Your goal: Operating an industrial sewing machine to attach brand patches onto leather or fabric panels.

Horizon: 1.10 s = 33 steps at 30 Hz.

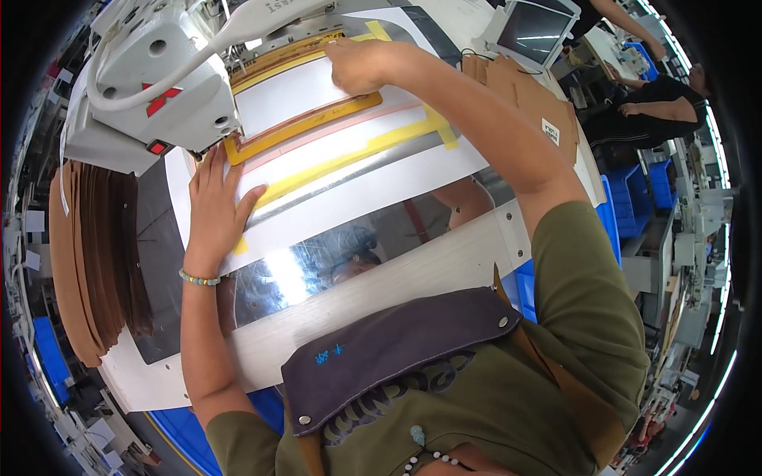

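Note:
A yellow rectangular clamp frame (pixel 313 123) lies on a white sheet (pixel 270 170) under the head of a white sewing machine (pixel 159 83). My right hand (pixel 361 67) is closed over the frame's right end, with its fingertips partly hidden. Flat on the sheet, my left hand (pixel 216 202) has its fingers stretched toward the frame's near left corner, thumb apart. Yellow tape strips (pixel 341 163) run across the sheet in front of the frame. Beneath lies a shiny metal plate (pixel 317 262) with reflections on it.
Brown leather-like pieces (pixel 83 254) hang stacked at the left. Brown cardboard (pixel 524 99) lies at the right, below a screen panel (pixel 532 32). Blue bins (pixel 627 198) stand beyond the table's right side. Another person (pixel 663 111) is at the far right.

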### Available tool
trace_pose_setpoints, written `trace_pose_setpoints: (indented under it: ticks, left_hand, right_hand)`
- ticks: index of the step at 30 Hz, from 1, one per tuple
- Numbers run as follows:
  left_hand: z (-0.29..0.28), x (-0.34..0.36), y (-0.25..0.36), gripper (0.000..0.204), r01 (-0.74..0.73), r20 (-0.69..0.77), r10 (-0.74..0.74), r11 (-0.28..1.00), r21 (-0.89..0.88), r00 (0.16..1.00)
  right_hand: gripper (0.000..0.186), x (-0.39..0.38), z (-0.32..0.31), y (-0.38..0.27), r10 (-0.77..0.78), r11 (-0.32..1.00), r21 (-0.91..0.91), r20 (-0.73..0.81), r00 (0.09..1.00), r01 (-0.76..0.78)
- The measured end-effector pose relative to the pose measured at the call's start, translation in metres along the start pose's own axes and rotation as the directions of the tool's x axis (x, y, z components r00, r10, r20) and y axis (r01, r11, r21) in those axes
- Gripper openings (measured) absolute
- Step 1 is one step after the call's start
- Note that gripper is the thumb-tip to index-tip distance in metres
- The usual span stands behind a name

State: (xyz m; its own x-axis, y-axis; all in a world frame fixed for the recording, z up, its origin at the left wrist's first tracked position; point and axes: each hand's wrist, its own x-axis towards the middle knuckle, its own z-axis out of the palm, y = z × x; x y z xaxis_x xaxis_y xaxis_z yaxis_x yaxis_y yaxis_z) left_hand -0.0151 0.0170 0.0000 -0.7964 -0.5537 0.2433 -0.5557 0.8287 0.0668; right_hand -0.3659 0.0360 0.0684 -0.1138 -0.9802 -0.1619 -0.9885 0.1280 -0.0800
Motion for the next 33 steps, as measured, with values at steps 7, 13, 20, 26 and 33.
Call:
trace_pose_setpoints:
  ticks: [7,13,20,26,33]
  left_hand:
    - [-0.003,-0.003,0.000,0.066,0.004,-0.011,-0.004,1.000,-0.021,1.000]
    - [0.001,0.004,0.001,0.070,-0.015,-0.031,0.014,0.999,-0.034,0.999]
    - [-0.017,-0.002,0.004,0.078,0.114,0.088,-0.106,0.989,-0.095,0.991]
    - [-0.062,0.001,-0.046,0.058,0.250,-0.250,-0.185,0.933,0.258,0.950]
    - [-0.157,-0.059,-0.211,0.012,0.651,-0.495,-0.434,0.599,0.466,0.753]
  right_hand:
    - [0.023,0.032,-0.012,-0.013,-0.252,0.968,-0.003,-0.035,0.967,0.252]
    - [0.020,0.048,0.034,-0.080,-0.456,0.433,0.894,0.107,0.884,0.116]
    - [0.033,0.018,0.034,-0.093,-0.359,0.694,0.603,-0.183,0.915,0.392]
    - [0.020,-0.038,0.048,-0.041,-0.298,0.628,0.399,-0.670,0.679,0.669]
    - [0.019,-0.039,0.048,-0.044,-0.206,0.637,0.398,-0.737,0.644,0.660]
